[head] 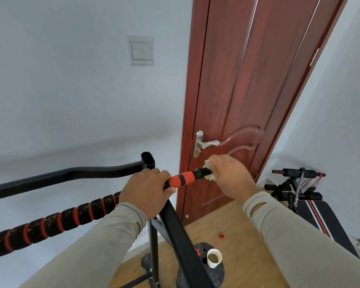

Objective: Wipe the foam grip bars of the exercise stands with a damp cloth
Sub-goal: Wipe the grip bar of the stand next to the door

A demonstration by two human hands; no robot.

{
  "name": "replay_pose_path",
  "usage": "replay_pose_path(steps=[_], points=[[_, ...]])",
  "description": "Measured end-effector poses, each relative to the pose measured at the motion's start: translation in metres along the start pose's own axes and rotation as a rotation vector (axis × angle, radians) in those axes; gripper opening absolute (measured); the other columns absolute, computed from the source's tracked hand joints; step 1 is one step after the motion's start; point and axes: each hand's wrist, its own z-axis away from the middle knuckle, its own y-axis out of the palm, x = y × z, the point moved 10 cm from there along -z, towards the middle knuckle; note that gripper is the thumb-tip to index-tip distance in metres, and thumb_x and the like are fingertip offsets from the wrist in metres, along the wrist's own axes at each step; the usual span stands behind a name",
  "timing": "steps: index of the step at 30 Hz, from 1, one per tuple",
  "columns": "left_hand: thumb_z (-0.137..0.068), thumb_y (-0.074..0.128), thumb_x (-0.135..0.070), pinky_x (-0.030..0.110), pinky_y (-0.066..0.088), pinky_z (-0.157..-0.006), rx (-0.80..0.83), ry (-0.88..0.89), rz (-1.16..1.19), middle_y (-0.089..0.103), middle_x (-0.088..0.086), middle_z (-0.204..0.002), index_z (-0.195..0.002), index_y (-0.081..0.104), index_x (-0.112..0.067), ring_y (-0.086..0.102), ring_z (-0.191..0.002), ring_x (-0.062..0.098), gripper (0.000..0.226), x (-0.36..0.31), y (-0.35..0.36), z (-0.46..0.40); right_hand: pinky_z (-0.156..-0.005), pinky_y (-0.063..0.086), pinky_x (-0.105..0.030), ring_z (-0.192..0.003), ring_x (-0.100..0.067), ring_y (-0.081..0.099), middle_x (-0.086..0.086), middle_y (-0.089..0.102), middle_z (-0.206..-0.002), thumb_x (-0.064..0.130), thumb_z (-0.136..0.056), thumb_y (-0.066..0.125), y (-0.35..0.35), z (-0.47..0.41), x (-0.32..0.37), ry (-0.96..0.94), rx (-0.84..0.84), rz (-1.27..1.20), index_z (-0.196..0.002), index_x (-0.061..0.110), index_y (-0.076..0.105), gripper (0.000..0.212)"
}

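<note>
A foam grip bar (181, 179) with red and black bands sticks out to the right from the black exercise stand (175, 225). My left hand (147, 191) is closed around the bar near the stand's upright. My right hand (229, 173) grips a pale green cloth (208, 165) wrapped over the bar's black end. A longer foam bar (50, 223), black with red spiral stripes and speckled with dirt, runs off to the lower left.
A red-brown door (247, 90) with a silver handle (206, 144) stands just behind the bar's end. A sit-up bench (303, 190) sits at the right. On the wooden floor are a weight plate (218, 273), a white cup (214, 257) and a small red cap (222, 236).
</note>
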Motion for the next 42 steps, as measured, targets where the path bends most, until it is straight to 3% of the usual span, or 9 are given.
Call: replay_pose_path(steps=[4, 11, 16, 20, 25, 30, 33, 36, 42], points=[[-0.097, 0.044, -0.058, 0.033, 0.047, -0.091, 0.009, 0.005, -0.002, 0.061, -0.011, -0.1, -0.119, 0.056, -0.033, 0.054, -0.093, 0.015, 0.036, 0.001, 0.002, 0.0, -0.063, 0.046, -0.032, -0.063, -0.01, 0.051, 0.008, 0.051, -0.072, 0.024, -0.099, 0.06, -0.007, -0.007, -0.035, 0.18, 0.058, 0.059, -0.094, 0.024, 0.043, 0.017], [-0.092, 0.048, -0.066, 0.034, 0.044, -0.104, 0.056, -0.027, 0.124, 0.053, -0.009, -0.13, -0.147, 0.04, -0.03, 0.05, -0.121, 0.017, 0.066, 0.001, -0.005, 0.002, -0.062, 0.05, -0.032, -0.071, -0.018, 0.059, -0.005, 0.066, -0.081, 0.032, -0.107, 0.042, -0.068, -0.006, -0.019, 0.418, -0.202, -0.929, -0.086, 0.009, 0.061, 0.036], [-0.096, 0.056, -0.048, 0.025, 0.051, -0.09, -0.408, -0.181, 0.773, 0.055, -0.02, -0.118, -0.129, 0.057, -0.031, 0.058, -0.103, 0.002, 0.037, 0.019, -0.087, 0.016, -0.091, 0.055, -0.055, -0.101, -0.043, 0.071, -0.026, 0.072, -0.112, 0.031, -0.108, 0.046, -0.087, 0.0, 0.043, 0.348, 0.051, -1.383, -0.111, -0.002, 0.067, 0.04], [-0.091, 0.063, -0.049, 0.02, 0.053, -0.086, -0.174, -0.221, 1.15, 0.068, -0.014, -0.117, -0.121, 0.065, -0.029, 0.065, -0.105, 0.001, 0.035, 0.019, -0.119, 0.019, -0.095, 0.056, -0.049, -0.101, -0.034, 0.072, -0.023, 0.074, -0.112, 0.026, -0.109, 0.044, -0.097, 0.005, 0.094, 0.258, 0.23, -1.637, -0.116, -0.002, 0.068, 0.038], [-0.094, 0.066, -0.033, 0.043, 0.058, -0.076, -0.151, -0.269, 1.261, 0.073, 0.009, -0.082, -0.083, 0.072, -0.014, 0.067, -0.073, 0.02, 0.023, 0.04, -0.135, 0.042, -0.1, 0.055, -0.055, -0.117, -0.042, 0.066, -0.024, 0.069, -0.125, 0.03, -0.107, 0.049, -0.088, 0.004, 0.113, 0.266, 0.282, -1.683, -0.121, 0.0, 0.069, 0.039], [-0.102, 0.054, -0.035, 0.031, 0.056, -0.065, -0.083, -0.426, 1.504, 0.074, 0.012, -0.085, -0.098, 0.069, -0.004, 0.068, -0.071, 0.021, 0.036, 0.051, -0.127, 0.06, -0.089, 0.058, -0.044, -0.105, -0.033, 0.072, -0.015, 0.075, -0.116, 0.027, -0.096, 0.068, -0.086, 0.013, 0.145, 0.105, 0.432, -1.527, -0.121, 0.01, 0.071, 0.031], [-0.103, 0.052, -0.033, 0.043, 0.058, -0.088, -0.139, -0.51, 1.534, 0.074, 0.02, -0.105, -0.11, 0.067, 0.002, 0.07, -0.09, 0.029, 0.038, 0.069, -0.119, 0.068, -0.074, 0.058, -0.035, -0.09, -0.026, 0.075, -0.01, 0.078, -0.102, 0.015, -0.096, 0.067, -0.097, 0.009, 0.146, 0.131, 0.31, -1.449, -0.11, 0.009, 0.074, 0.017], [-0.101, 0.053, -0.045, 0.046, 0.055, -0.096, -0.168, -0.525, 1.389, 0.075, 0.013, -0.102, -0.101, 0.071, -0.009, 0.069, -0.096, 0.032, 0.04, 0.083, -0.116, 0.079, -0.066, 0.057, -0.031, -0.079, -0.019, 0.073, -0.009, 0.078, -0.095, 0.021, -0.1, 0.064, -0.111, 0.008, 0.155, 0.121, 0.285, -1.492, -0.105, 0.005, 0.075, 0.02], [-0.07, 0.076, -0.066, 0.038, 0.052, -0.1, 0.047, -0.324, 1.238, 0.07, -0.008, -0.118, -0.132, 0.053, -0.03, 0.069, -0.108, 0.01, 0.075, 0.056, -0.117, 0.092, -0.071, 0.06, -0.033, -0.078, -0.02, 0.072, -0.009, 0.076, -0.089, 0.021, -0.097, 0.068, -0.136, 0.009, 0.176, 0.035, 0.273, -1.534, -0.1, 0.005, 0.076, 0.018]])
